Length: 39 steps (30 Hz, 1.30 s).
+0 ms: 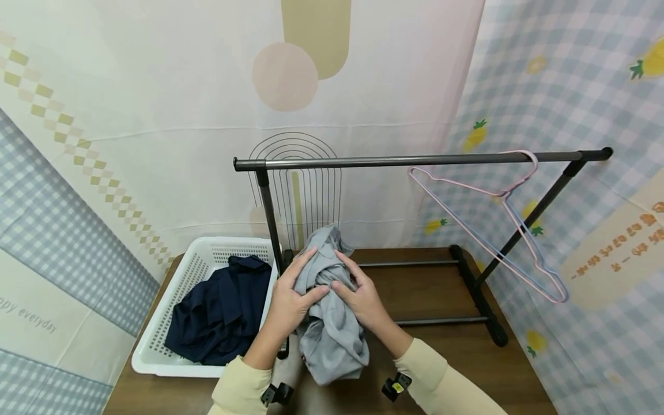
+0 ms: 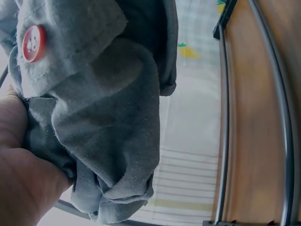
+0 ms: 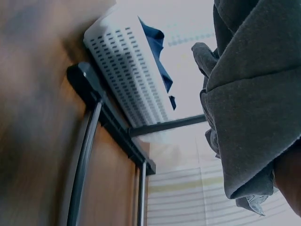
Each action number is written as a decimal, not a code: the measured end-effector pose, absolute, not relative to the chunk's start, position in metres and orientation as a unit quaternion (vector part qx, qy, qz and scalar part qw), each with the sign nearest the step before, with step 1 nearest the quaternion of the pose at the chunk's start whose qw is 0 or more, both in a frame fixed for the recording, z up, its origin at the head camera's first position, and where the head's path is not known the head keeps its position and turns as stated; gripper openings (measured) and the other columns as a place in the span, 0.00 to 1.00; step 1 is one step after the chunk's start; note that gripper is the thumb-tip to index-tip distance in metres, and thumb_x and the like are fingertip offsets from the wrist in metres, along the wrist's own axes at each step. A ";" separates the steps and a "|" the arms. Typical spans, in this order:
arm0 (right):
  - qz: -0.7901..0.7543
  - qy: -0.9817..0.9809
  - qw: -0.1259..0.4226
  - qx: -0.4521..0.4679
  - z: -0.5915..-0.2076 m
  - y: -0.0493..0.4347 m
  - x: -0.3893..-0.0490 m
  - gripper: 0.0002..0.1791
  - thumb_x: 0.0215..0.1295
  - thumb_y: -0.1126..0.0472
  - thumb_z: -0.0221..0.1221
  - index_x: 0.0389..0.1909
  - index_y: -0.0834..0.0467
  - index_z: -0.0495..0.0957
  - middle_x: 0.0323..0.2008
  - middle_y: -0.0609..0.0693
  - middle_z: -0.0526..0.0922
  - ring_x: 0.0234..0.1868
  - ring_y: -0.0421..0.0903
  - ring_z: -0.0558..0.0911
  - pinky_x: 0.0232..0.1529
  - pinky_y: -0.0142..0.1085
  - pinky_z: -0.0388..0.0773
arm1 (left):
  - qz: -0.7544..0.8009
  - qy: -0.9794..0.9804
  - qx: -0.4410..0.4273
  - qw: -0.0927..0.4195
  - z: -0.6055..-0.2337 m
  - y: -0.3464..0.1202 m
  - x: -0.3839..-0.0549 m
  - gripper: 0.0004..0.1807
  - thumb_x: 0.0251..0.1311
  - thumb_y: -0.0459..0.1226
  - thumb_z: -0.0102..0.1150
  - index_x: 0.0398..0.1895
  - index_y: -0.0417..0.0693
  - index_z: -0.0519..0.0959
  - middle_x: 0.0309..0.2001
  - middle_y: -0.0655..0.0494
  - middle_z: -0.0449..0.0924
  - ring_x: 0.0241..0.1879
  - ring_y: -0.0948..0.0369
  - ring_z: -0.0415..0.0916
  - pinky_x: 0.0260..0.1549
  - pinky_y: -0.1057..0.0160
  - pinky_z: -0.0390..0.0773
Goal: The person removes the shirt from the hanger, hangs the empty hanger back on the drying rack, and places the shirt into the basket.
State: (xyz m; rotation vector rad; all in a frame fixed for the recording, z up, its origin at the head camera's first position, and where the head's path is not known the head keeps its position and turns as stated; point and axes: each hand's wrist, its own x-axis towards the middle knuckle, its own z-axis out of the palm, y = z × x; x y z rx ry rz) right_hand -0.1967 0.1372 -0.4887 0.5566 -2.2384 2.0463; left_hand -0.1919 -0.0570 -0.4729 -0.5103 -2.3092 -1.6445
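Note:
Both hands hold a bunched grey garment [image 1: 332, 311] up in front of the black rack's left end. My left hand [image 1: 290, 297] grips its left side and my right hand [image 1: 365, 297] its right side, thumbs lying on the near face of the cloth. In the left wrist view a red button [image 2: 34, 44] shows on the grey cloth [image 2: 103, 94], beside the left thumb. The right wrist view has the cloth [image 3: 258, 94] hanging in loose folds, covering most of the right hand. Its lower end droops below the hands, and the fingers behind it are partly hidden.
A white perforated basket [image 1: 150, 346] with dark navy cloth [image 1: 220, 311] inside stands left on the brown table [image 1: 519, 380]. The black garment rack [image 1: 363, 162] spans the middle and right. Pink and blue hangers [image 1: 467, 230] hang near its right end. Patterned curtains enclose the table.

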 end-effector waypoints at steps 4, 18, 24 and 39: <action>0.671 -0.715 0.025 0.193 -0.487 0.126 -0.194 0.34 0.74 0.57 0.62 0.78 0.46 0.65 0.77 0.55 0.66 0.69 0.54 0.73 0.61 0.33 0.77 | -0.544 -0.809 -0.168 0.146 -0.466 -0.067 -0.185 0.44 0.55 0.44 0.78 0.75 0.72 0.70 0.73 0.52 0.72 0.70 0.48 0.72 0.63 0.41 0.75; 0.677 -0.695 0.010 0.239 -0.477 0.088 -0.190 0.34 0.74 0.56 0.62 0.79 0.49 0.64 0.78 0.51 0.65 0.74 0.52 0.70 0.66 0.35 0.73 | -0.516 -0.829 -0.139 0.165 -0.452 -0.104 -0.169 0.45 0.54 0.37 0.78 0.75 0.69 0.70 0.74 0.54 0.71 0.71 0.49 0.72 0.64 0.49 0.75; 0.677 -0.690 -0.005 0.254 -0.466 0.074 -0.195 0.36 0.74 0.46 0.60 0.79 0.45 0.63 0.78 0.50 0.64 0.75 0.52 0.69 0.68 0.40 0.73 | -0.500 -0.833 -0.134 0.195 -0.437 -0.117 -0.166 0.45 0.52 0.36 0.79 0.75 0.68 0.71 0.73 0.51 0.72 0.70 0.47 0.72 0.62 0.75 0.69; 0.673 -0.703 0.002 0.231 -0.469 0.056 -0.205 0.34 0.75 0.48 0.61 0.79 0.43 0.63 0.78 0.47 0.65 0.76 0.48 0.68 0.71 0.43 0.70 | -0.493 -0.848 -0.141 0.135 -0.440 -0.139 -0.187 0.43 0.59 0.39 0.75 0.77 0.70 0.67 0.76 0.50 0.68 0.70 0.43 0.71 0.61 0.40 0.75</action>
